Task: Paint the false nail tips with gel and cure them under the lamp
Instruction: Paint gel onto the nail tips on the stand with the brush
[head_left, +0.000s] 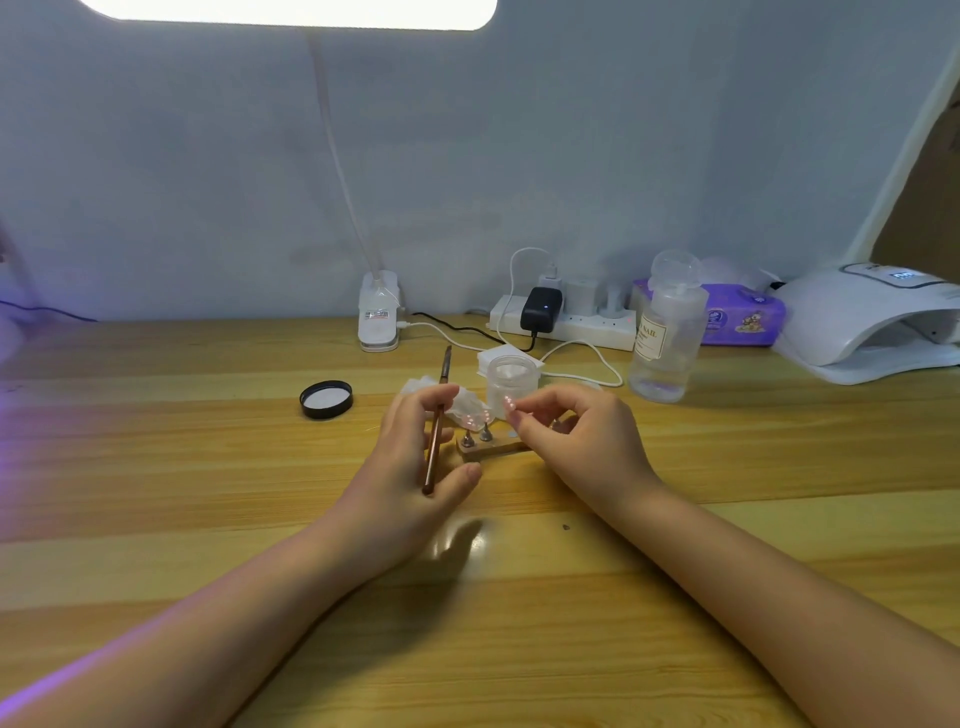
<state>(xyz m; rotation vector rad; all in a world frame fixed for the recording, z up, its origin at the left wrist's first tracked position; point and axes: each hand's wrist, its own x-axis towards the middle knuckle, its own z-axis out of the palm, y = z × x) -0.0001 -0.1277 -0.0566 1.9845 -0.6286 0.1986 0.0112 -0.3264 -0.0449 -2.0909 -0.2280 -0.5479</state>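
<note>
Gripping a slim copper-brown brush (435, 436), the left hand (415, 462) hovers. Right hand (576, 441), fingers curled, pinches something tiny above the small wooden nail stand (485, 449).

L hand (415, 447) grips a brown brush (436, 431) w/ curled fingers, bristles pointing away. R hand (576, 436) pinches a small nail tip (508, 402) above a wooden stand (485, 449) w/ metal pegs. Clear jar (511, 382) just behind, black lid (326, 399) to the left. Curing lamp (872, 327) far right on worktop (519, 597), liquid bottle (667, 332) near it.
</note>
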